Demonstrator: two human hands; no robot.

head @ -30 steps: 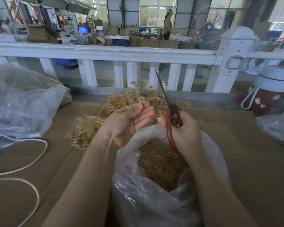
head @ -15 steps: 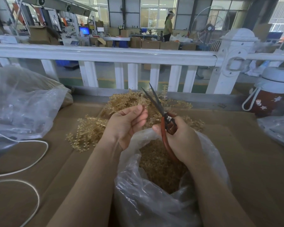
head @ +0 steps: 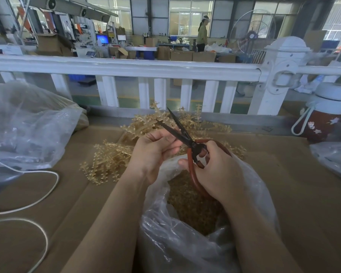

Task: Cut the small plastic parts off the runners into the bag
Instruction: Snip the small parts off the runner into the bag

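Holding red-handled scissors [head: 187, 143] with blades parted, the right hand [head: 218, 170] works above the open clear bag [head: 185, 243] of cut parts [head: 193, 205]. The left hand [head: 156, 152] curls at the blades; what it pinches is hidden. Uncut runners [head: 110, 158] lie heaped on the counter [head: 295, 194] behind.

You've got a matt brown cardboard tabletop [head: 283, 194], glossy crinkled clear plastic bag [head: 185, 249], translucent amber plastic runners [head: 110, 160], scissors w/ dull dark metal blades & smooth red handles [head: 189, 156].
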